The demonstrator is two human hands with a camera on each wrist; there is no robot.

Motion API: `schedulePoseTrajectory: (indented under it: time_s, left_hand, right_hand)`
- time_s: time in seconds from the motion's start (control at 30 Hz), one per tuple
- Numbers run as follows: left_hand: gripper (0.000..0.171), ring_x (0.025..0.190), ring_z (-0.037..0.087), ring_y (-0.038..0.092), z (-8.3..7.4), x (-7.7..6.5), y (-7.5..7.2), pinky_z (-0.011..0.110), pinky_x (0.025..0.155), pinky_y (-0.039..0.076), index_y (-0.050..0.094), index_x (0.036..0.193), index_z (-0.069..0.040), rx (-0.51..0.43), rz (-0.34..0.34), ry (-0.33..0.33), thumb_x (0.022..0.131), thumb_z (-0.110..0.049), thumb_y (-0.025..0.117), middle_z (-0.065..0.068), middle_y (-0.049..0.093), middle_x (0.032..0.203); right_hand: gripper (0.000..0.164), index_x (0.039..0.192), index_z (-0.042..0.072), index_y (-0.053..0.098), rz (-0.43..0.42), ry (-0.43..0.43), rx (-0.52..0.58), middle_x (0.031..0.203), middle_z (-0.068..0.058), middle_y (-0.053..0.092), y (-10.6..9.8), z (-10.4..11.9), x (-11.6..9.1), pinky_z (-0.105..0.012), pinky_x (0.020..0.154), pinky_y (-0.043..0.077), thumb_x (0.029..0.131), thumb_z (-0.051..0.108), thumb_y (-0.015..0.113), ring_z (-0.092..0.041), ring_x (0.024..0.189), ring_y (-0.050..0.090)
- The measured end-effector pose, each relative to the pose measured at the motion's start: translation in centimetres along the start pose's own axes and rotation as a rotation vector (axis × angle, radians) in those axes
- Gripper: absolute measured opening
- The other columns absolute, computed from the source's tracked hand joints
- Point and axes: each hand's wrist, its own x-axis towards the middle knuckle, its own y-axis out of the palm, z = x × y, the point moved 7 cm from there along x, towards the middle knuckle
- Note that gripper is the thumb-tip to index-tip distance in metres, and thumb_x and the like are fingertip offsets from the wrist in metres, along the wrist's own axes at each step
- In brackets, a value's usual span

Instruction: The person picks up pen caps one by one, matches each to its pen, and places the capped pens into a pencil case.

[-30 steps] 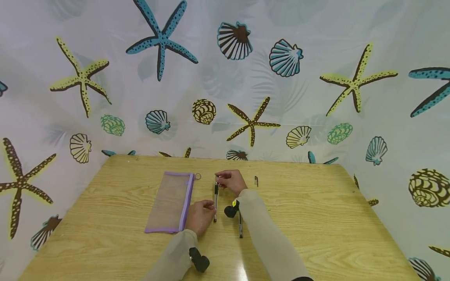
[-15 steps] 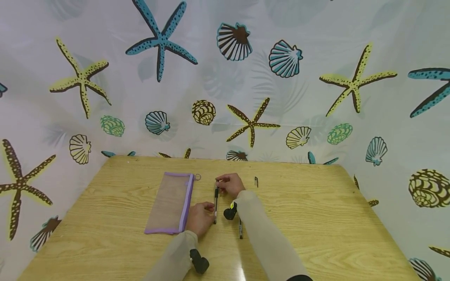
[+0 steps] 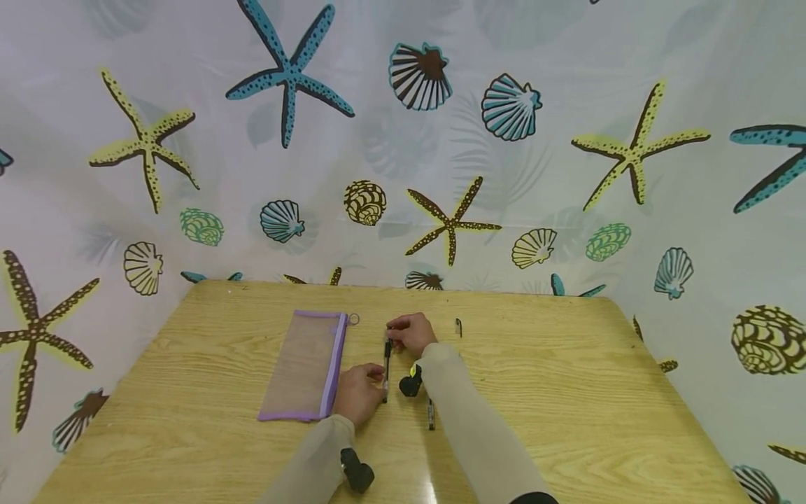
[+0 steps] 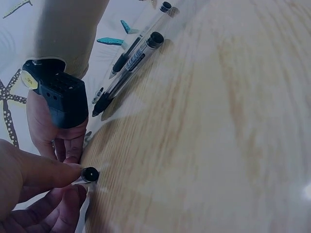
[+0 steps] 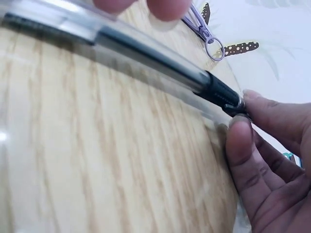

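Between my two hands a clear gel pen [image 3: 387,357] with a black grip runs lengthwise, close over the table. My left hand [image 3: 359,393] pinches its rear end, where the black plug [image 4: 90,174] shows between thumb and fingers in the left wrist view. My right hand [image 3: 412,334] pinches the front end with thumb and forefinger. At those fingertips, a small black clip of a pen cap [image 5: 235,110] shows beside the grip, and the rest is hidden. Right of my hands lies another pen [image 3: 431,414], partly covered by my right sleeve.
A mesh zip pouch [image 3: 302,364] with purple edges and a ring pull lies left of my hands. A loose pen cap [image 3: 458,327] lies to the right. Two pens, the nearer pen [image 4: 129,73] larger, show in the left wrist view. Patterned cloth [image 3: 403,140] backs the table.
My right hand has shifted a little toward me along with the front end of the pen. My left hand keeps its pinch and has hardly moved.
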Motion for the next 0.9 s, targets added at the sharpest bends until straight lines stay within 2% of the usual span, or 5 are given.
schedulePoseTrajectory:
  time_s: [0.3, 0.63, 0.9]
  left_hand:
    - [0.029, 0.074, 0.015, 0.064, -0.02, -0.05, 0.04, 0.032, 0.067, 0.052, 0.071, 0.103, 0.001, 0.006, -0.002, 0.002, 0.074, 0.000, 0.077, 0.008, 0.070, 0.091]
    - [0.029, 0.080, 0.017, 0.065, 0.10, 0.03, 0.07, 0.035, 0.071, 0.052, 0.070, 0.105, 0.000, -0.008, 0.008, -0.016, 0.076, -0.002, 0.076, 0.008, 0.070, 0.092]
    - [0.030, 0.079, 0.018, 0.066, 0.17, -0.10, 0.00, 0.035, 0.071, 0.053, 0.070, 0.105, 0.001, -0.027, 0.009, -0.011, 0.076, -0.003, 0.076, 0.008, 0.070, 0.091]
  right_hand:
    - [0.020, 0.108, -0.007, 0.068, -0.001, 0.002, -0.031, 0.083, -0.013, 0.069, -0.03, 0.14, -0.22, -0.029, 0.059, 0.053, 0.090, 0.000, 0.065, -0.015, 0.060, 0.060]
    - [0.018, 0.106, -0.005, 0.069, 0.006, 0.024, -0.013, 0.081, -0.011, 0.069, -0.11, -0.46, 0.31, -0.029, 0.057, 0.052, 0.090, 0.001, 0.065, -0.014, 0.057, 0.059]
    - [0.020, 0.108, -0.004, 0.069, 0.014, 0.036, -0.005, 0.087, -0.013, 0.070, -0.02, -0.70, 0.22, -0.029, 0.058, 0.052, 0.090, 0.002, 0.065, -0.014, 0.058, 0.060]
